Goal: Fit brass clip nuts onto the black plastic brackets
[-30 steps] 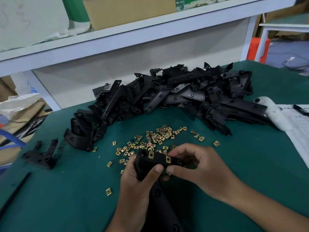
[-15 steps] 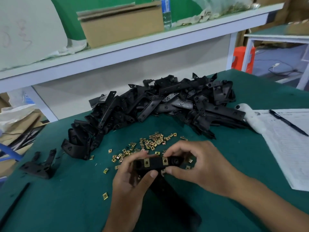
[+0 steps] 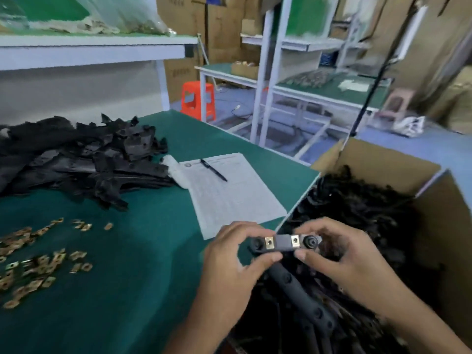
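With loose brass clip nuts (image 3: pixel 38 267) left on the green mat, my left hand (image 3: pixel 229 267) and right hand (image 3: pixel 339 259) pinch the black plastic bracket (image 3: pixel 283 245), both nuts seated, over the cardboard box (image 3: pixel 383 162); dropping it in looks next.

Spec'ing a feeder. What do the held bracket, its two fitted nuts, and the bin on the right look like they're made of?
Bracket: matte black, moulded look with round bosses, likely plastic. Clip nuts: shiny yellow-gold metal, brass or plated; can't tell which. Box: plain brown cardboard with folded flaps.

Both hands (image 3: pixel 229 261) (image 3: pixel 339 254) raised together, fingers curled, pinching.
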`<action>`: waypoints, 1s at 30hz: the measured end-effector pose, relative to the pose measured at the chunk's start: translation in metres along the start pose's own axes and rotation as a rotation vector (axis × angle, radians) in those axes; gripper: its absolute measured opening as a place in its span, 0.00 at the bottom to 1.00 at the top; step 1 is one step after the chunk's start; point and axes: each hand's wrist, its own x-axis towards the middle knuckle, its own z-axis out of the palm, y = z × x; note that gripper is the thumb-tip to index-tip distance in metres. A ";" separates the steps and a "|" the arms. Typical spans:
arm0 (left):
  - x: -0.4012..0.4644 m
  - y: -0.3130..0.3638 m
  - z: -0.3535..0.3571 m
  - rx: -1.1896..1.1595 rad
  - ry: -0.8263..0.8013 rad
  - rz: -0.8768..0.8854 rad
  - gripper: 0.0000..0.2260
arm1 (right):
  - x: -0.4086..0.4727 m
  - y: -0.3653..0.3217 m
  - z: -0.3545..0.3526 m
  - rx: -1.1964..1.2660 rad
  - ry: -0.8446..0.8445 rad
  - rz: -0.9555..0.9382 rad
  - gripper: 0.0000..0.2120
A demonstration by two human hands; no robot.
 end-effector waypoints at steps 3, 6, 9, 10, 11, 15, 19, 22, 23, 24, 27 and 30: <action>0.005 0.008 0.050 -0.005 -0.102 0.022 0.14 | -0.026 0.019 -0.039 -0.076 0.056 0.089 0.13; 0.006 0.014 0.079 0.002 -0.163 0.028 0.14 | -0.043 0.029 -0.063 -0.122 0.083 0.132 0.13; 0.008 0.018 0.091 0.028 -0.180 0.039 0.14 | -0.049 0.034 -0.073 -0.141 0.108 0.146 0.13; 0.008 0.019 0.092 0.030 -0.185 0.044 0.14 | -0.050 0.035 -0.074 -0.138 0.107 0.158 0.12; 0.009 0.020 0.093 0.030 -0.187 0.050 0.13 | -0.050 0.036 -0.075 -0.136 0.102 0.169 0.13; 0.012 0.021 0.095 0.024 -0.201 0.038 0.16 | -0.047 0.040 -0.079 -0.158 0.098 0.199 0.14; 0.010 0.013 0.089 0.107 -0.453 -0.009 0.44 | -0.044 0.047 -0.079 -0.272 0.079 0.192 0.18; 0.011 0.008 0.072 0.230 -0.478 -0.030 0.47 | -0.038 0.049 -0.073 -0.278 0.059 0.180 0.15; 0.011 0.006 0.063 0.275 -0.456 -0.012 0.44 | -0.034 0.048 -0.068 -0.258 0.049 0.175 0.14; 0.011 0.004 0.053 0.314 -0.406 0.028 0.40 | -0.030 0.046 -0.060 -0.233 0.034 0.165 0.13; 0.011 -0.005 0.008 0.314 -0.141 0.188 0.23 | -0.010 0.036 -0.027 -0.160 -0.007 0.071 0.06; 0.002 -0.023 -0.051 0.387 0.112 0.220 0.07 | 0.016 0.016 0.017 -0.067 -0.097 -0.020 0.04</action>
